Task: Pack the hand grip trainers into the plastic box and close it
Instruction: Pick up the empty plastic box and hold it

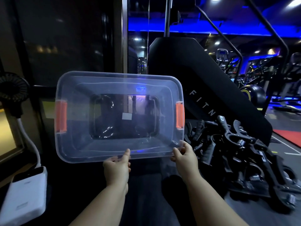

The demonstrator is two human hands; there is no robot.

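A clear plastic box (78, 144) with an orange latch (61, 117) on each short side is held up in the air, tilted so its open top faces me. Nothing lies inside it. My left hand (117, 167) grips the near rim at the middle. My right hand (184, 154) grips the near right corner of the rim. A heap of several black hand grip trainers (241, 152) with metal springs lies on the dark surface to the right of the box. No lid is in sight.
A white power bank (24, 198) with a white cable lies at the lower left, below a small black fan (12, 88). A large black gym machine (195, 79) stands behind the box. More gym equipment fills the blue-lit room at the far right.
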